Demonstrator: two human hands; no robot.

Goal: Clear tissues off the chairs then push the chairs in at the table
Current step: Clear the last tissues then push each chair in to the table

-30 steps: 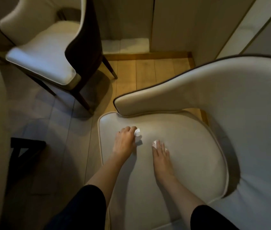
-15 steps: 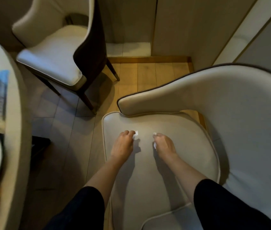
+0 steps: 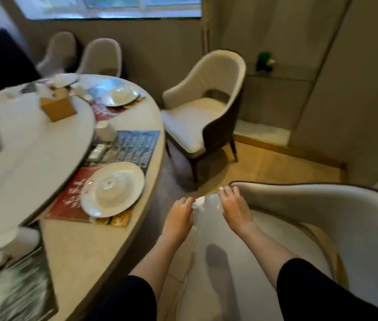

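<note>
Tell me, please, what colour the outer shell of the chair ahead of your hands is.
Dark brown outer shell, best seen in the head view.

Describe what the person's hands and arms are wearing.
The left hand and right hand are bare: no gloves, no ring or watch visible. The left sleeve and right sleeve are black, ending near the elbow; forearms are uncovered.
</note>
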